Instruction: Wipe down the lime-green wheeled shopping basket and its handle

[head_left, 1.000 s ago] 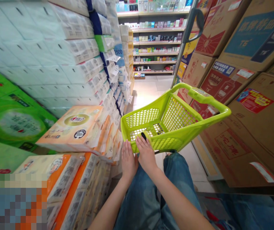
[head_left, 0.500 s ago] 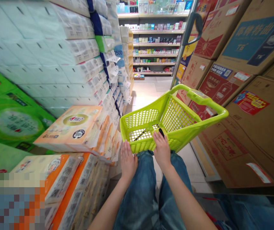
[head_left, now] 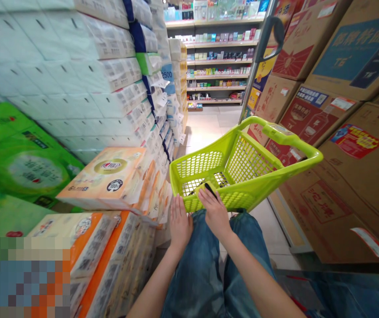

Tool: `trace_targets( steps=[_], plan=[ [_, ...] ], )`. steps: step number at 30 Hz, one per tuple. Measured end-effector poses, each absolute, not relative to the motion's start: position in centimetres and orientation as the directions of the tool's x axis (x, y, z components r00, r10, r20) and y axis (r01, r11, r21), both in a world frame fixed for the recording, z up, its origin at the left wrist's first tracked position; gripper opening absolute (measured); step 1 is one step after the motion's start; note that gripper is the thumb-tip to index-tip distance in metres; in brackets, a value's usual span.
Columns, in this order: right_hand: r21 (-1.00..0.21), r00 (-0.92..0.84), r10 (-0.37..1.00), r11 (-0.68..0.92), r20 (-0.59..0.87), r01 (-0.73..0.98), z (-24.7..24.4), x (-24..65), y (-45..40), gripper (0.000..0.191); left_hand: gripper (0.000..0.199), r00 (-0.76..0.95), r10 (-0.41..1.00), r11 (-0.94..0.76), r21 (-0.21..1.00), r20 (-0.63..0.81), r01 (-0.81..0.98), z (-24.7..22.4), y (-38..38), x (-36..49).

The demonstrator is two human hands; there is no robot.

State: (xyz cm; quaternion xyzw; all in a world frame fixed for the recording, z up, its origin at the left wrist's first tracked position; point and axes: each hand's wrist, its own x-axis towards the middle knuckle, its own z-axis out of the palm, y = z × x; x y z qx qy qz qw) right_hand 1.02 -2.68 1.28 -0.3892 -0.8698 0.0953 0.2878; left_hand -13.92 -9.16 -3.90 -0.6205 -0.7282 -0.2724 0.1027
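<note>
Seemingly in the midst of work at the near side of the yellow-green cart (head_left: 264,187), set slantwise just beyond the denim-clad knees (head_left: 200,229), between tissue packs (head_left: 91,181) on the left and cartons (head_left: 345,190) on the right. Resting at the cart's near left corner with the left hand (head_left: 180,223), fingers straight and side by side; cannot tell whether hooked round the edge. Holding the yellow pad (head_left: 203,186) with its black strip (head_left: 211,191) at the near rim with the right hand (head_left: 216,214), close to the left yet apart from it. By all appearance not finished, with the pad not yet set down. Cannot judge how much is done or left, for lack of any visible difference along the rim.
</note>
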Motion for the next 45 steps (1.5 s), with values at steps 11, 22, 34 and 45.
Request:
trace_targets(
  steps=[11, 22, 34, 45],
  plan=[
    [-0.393, -0.366, 0.787, 0.58, 0.497, 0.713, 1.9, 7.9, 0.6, 0.075, 0.081, -0.247, 0.823, 0.122, 0.264, 0.512, 0.957, -2.7, -8.8, -12.9],
    [-0.36, -0.418, 0.783, 0.596, 0.461, 0.718, 2.4, 8.4, 0.5, 0.073, 0.093, 0.07, 0.877, -0.216, 0.26, 0.476, 0.941, -0.9, -2.0, -3.8],
    [-0.282, -0.16, 0.799, 0.382, 0.58, 0.88, 6.4, 19.2, 5.3, 0.067, 0.078, 0.098, 0.879, -0.205, 0.184, 0.466, 0.961, -0.6, -2.3, -3.6],
    [-0.314, -0.389, 0.786, 0.568, 0.48, 0.761, 2.8, 9.8, 1.4, 0.073, 0.085, 0.093, 0.882, -0.218, 0.224, 0.462, 0.95, -0.8, -2.4, -3.2]
  ],
)
